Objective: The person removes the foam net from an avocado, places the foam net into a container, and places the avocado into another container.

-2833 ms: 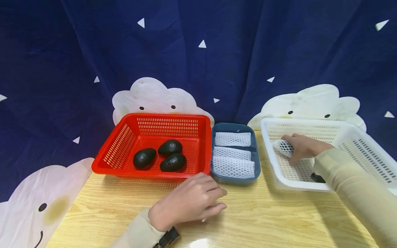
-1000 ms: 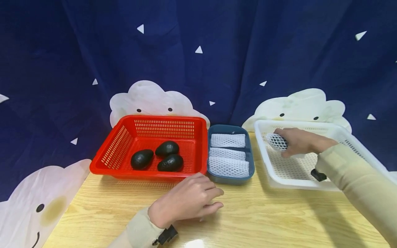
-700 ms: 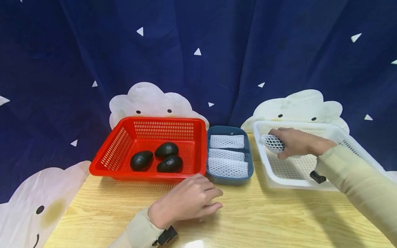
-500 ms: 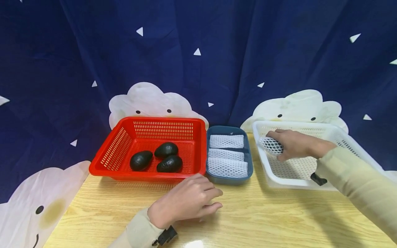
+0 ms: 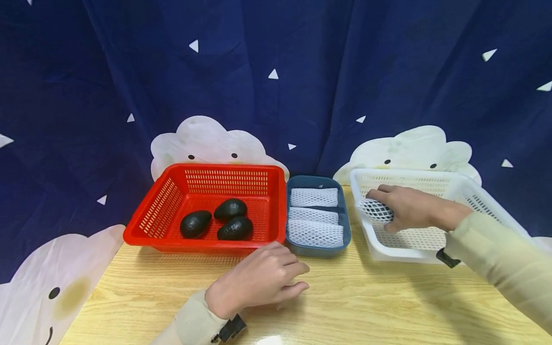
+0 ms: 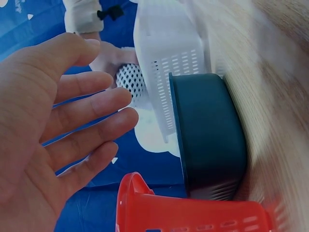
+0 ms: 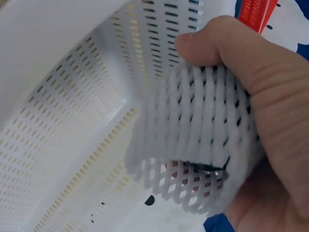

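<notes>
My right hand [image 5: 407, 206] grips an avocado sleeved in a white foam net [image 5: 376, 211], above the left side of the white basket [image 5: 379, 251]. In the right wrist view, the thumb lies along the foam net [image 7: 193, 116], and a dark sliver of the avocado [image 7: 205, 166] shows at its mouth. My left hand [image 5: 260, 278] hovers near the front of the red basket [image 5: 207, 244], fingers loosely extended, holding nothing; the left wrist view shows that left hand [image 6: 63, 116] with its fingers spread. Three bare avocados, one of them the left avocado [image 5: 195, 224], lie in the red basket.
Between the two baskets stands a dark blue divided tray [image 5: 316, 250] holding several flat foam nets [image 5: 316, 233]. All containers sit on a wood-grain table [image 5: 345, 297]. A dark blue curtain [image 5: 302, 86] with cloud prints hangs close behind them.
My right hand with the netted avocado rose a little, then moved lower and slightly left over the white basket. The view has shifted slightly. My left hand stays in place.
</notes>
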